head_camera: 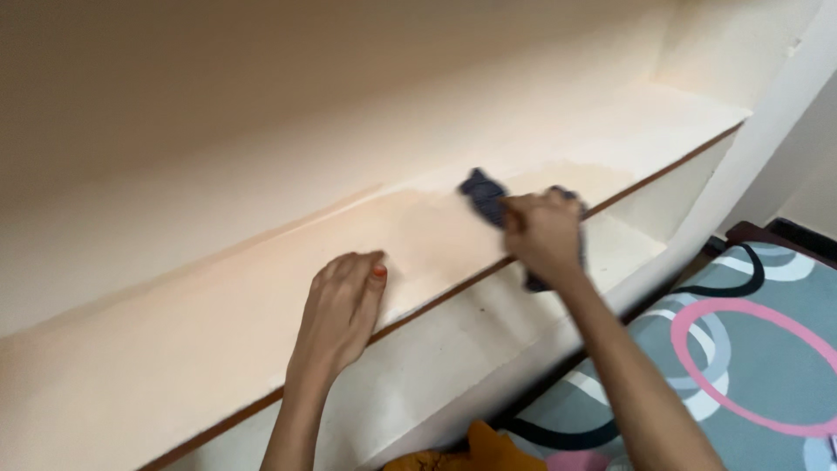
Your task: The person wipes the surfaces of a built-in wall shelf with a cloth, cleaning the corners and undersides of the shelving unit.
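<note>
While I look down through the head camera, I see two bare hands at work on one long cream-coloured shelf (218,323) with a thin dark brown strip along its front edge; it runs from lower left to upper right against a plain cream wall (261,96). My right hand (542,231) is closed in a fist around one dark blue crumpled cloth (485,197); the cloth is pressed on the shelf top, part of it sticking out to the left of the knuckles and part hanging below the wrist over the front edge. My left hand (342,310) lies open and flat on the shelf, fingers together and stretched forward, holding nothing; one red-painted thumbnail shows. The two hands are near each other but apart. Below the shelf, at lower right, lies one grey patterned bedsheet (767,349) with pink, white and black rings; at the bottom edge sits one bunched mustard-yellow fabric (488,449), partly cut off by the frame. The picture is slightly blurred.
</note>
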